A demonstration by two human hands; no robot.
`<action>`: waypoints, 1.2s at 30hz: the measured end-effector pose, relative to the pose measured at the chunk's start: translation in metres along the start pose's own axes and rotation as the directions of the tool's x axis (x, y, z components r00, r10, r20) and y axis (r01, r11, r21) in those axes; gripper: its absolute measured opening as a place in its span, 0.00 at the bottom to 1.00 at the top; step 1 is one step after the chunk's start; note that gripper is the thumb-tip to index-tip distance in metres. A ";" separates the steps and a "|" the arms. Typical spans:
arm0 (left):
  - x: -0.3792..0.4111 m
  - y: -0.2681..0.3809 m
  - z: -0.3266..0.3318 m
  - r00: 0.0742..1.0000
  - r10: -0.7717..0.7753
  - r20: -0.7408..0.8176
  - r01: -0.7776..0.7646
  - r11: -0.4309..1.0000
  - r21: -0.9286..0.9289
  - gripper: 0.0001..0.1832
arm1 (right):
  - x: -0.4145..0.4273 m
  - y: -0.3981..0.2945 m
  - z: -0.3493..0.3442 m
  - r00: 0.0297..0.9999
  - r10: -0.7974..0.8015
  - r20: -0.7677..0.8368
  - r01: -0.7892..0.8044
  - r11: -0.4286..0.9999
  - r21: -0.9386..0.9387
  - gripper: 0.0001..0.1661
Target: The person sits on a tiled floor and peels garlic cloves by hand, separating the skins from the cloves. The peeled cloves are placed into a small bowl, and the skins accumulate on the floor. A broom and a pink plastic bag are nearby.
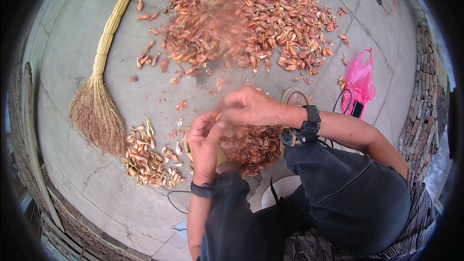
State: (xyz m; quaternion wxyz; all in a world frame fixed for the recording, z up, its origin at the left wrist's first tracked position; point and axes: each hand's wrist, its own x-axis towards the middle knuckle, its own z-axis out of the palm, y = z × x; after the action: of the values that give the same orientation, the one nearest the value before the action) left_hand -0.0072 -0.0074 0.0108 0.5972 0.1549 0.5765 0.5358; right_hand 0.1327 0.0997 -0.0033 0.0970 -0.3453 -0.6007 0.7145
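My left hand (205, 138) pinches a small shallot bulb (219, 117) between thumb and fingertips. Close against it, my right hand (246, 106) has its fingers bent at the same bulb; a blurred patch hides whether they grip bulb or skin. Beyond both hands lies a large heap of reddish-brown shallots (290, 25) on the concrete floor. A smaller pile of cleaner, paler shallots (146, 161), some with green sprouts, is left of my left wrist. Below my hands, between my feet, is a mound of dry papery skins (253, 148).
A straw broom (98, 105) lies at the left beside the small pile. At the right are a pink plastic bag (360, 76), a black device (357, 109) and a dark cable. My sandalled foot (297, 98) is under my right forearm. Stacked bricks (420, 105) line the right edge.
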 end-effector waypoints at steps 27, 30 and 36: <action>0.001 -0.002 -0.007 0.999 0.032 0.026 -0.030 0.998 -0.057 0.10 | 0.000 0.008 -0.002 0.994 -0.105 -0.023 0.103 0.991 -0.086 0.08; 0.001 -0.007 -0.013 0.999 0.041 0.011 -0.041 0.997 -0.073 0.10 | -0.003 0.006 -0.015 0.997 -0.014 -0.081 0.004 0.992 -0.126 0.09; 0.002 -0.006 -0.012 0.998 0.045 -0.044 -0.049 0.996 -0.077 0.10 | -0.004 0.008 -0.033 0.993 -0.006 -0.117 -0.022 0.970 -0.243 0.09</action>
State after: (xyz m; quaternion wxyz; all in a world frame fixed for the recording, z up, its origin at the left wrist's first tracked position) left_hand -0.0154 -0.0138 0.0015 0.5777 0.1337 0.5638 0.5749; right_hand 0.1578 0.1219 -0.0103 0.0859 -0.3982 -0.6759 0.6142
